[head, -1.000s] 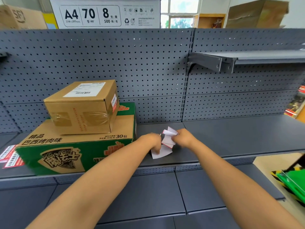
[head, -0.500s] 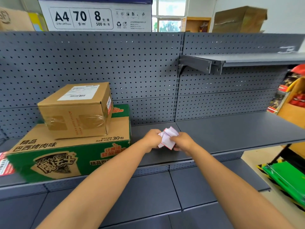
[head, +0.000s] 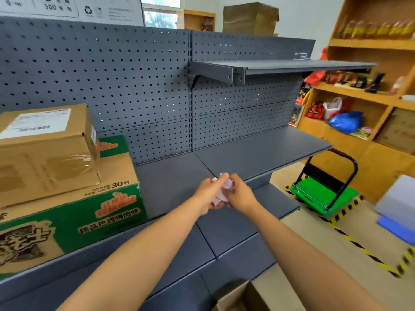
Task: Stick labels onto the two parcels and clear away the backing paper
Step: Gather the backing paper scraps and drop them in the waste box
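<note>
Backing paper [head: 227, 184], crumpled, is gripped by left hand [head: 207, 195] and right hand [head: 241, 196] together. Clearing-away seems underway, so the next move is binning it, perhaps in the carton [head: 235, 296] below both hands.

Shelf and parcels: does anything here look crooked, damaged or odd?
Nothing looks damaged. The small brown parcel sits flat on the green carton; its clear tape is wrinkled. The only crumpled thing is the backing paper, scrunched between left hand and right hand.
</note>
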The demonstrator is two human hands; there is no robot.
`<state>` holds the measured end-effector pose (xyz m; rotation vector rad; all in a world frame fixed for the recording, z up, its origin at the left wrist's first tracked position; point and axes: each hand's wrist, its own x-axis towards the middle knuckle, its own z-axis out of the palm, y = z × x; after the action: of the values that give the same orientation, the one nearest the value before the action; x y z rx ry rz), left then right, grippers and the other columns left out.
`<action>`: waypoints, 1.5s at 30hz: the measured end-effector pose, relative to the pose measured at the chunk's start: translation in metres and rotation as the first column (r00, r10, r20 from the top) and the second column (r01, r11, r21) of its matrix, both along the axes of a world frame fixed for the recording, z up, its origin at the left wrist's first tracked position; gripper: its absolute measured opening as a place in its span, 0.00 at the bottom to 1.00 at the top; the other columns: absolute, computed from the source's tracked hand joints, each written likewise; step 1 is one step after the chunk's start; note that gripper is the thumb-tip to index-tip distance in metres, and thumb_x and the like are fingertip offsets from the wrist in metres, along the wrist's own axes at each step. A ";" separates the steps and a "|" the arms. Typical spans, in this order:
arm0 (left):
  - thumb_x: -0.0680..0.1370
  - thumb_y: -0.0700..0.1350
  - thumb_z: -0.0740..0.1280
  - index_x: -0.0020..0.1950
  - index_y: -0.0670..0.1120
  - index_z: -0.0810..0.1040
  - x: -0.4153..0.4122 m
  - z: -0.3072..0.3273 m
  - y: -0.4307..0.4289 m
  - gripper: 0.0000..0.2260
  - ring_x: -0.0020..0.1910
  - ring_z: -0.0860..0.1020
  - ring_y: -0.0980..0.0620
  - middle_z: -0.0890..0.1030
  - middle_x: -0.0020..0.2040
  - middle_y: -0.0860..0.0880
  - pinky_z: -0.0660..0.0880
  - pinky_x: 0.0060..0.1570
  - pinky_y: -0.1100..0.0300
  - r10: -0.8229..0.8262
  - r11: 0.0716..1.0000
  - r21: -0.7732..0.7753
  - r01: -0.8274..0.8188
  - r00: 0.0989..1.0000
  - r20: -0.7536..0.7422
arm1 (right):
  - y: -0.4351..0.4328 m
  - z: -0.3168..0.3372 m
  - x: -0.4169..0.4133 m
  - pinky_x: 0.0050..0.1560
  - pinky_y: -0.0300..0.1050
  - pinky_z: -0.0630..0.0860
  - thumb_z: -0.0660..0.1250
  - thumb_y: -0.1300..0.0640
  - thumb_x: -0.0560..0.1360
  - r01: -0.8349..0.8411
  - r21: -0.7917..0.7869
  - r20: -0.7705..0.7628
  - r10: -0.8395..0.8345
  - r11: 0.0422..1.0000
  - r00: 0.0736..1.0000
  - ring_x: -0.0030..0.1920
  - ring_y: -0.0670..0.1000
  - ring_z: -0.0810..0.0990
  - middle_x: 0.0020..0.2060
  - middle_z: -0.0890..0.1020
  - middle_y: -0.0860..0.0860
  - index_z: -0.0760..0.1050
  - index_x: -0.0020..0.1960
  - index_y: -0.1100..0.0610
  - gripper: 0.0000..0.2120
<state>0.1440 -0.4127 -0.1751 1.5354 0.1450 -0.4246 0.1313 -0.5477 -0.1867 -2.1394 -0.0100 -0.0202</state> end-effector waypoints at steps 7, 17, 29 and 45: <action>0.81 0.47 0.68 0.48 0.40 0.81 -0.024 -0.049 -0.071 0.10 0.36 0.80 0.41 0.85 0.46 0.35 0.73 0.33 0.57 -0.126 0.992 -0.033 0.124 0.989 -0.081 | -0.063 -0.047 -0.055 0.29 0.42 0.73 0.63 0.60 0.78 0.132 0.108 -0.124 -0.118 0.985 0.985 0.30 0.50 0.78 0.33 0.80 0.51 0.71 0.46 0.54 0.03; 0.71 0.36 0.69 0.55 0.38 0.80 -0.058 -0.176 -0.193 0.12 0.50 0.83 0.34 0.84 0.52 0.35 0.78 0.50 0.40 -0.113 0.993 0.017 0.119 0.972 -0.206 | -0.175 -0.128 -0.120 0.39 0.48 0.77 0.58 0.70 0.78 0.473 0.399 -0.398 -0.317 0.785 0.861 0.30 0.51 0.78 0.28 0.80 0.51 0.76 0.45 0.60 0.10; 0.77 0.46 0.67 0.56 0.53 0.77 -0.118 -0.343 -0.250 0.09 0.51 0.83 0.42 0.83 0.53 0.45 0.81 0.50 0.50 -0.263 0.840 0.436 0.323 0.945 -0.193 | -0.247 -0.311 -0.164 0.32 0.47 0.74 0.64 0.71 0.75 0.670 0.381 -0.705 -0.268 0.637 0.657 0.30 0.54 0.78 0.34 0.82 0.58 0.71 0.65 0.59 0.20; 0.80 0.42 0.67 0.63 0.45 0.80 -0.149 -0.505 -0.236 0.12 0.59 0.78 0.49 0.79 0.60 0.47 0.73 0.61 0.59 -0.664 0.492 0.613 0.618 0.722 -0.195 | -0.241 -0.507 -0.177 0.29 0.40 0.77 0.58 0.73 0.78 0.953 0.271 -0.956 -0.079 0.135 0.283 0.30 0.52 0.75 0.34 0.77 0.61 0.72 0.46 0.69 0.05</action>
<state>-0.0049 -0.6491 -0.6800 2.2904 -0.4209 -1.0035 -0.0460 -0.7889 -0.6941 -0.6652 1.2579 0.3715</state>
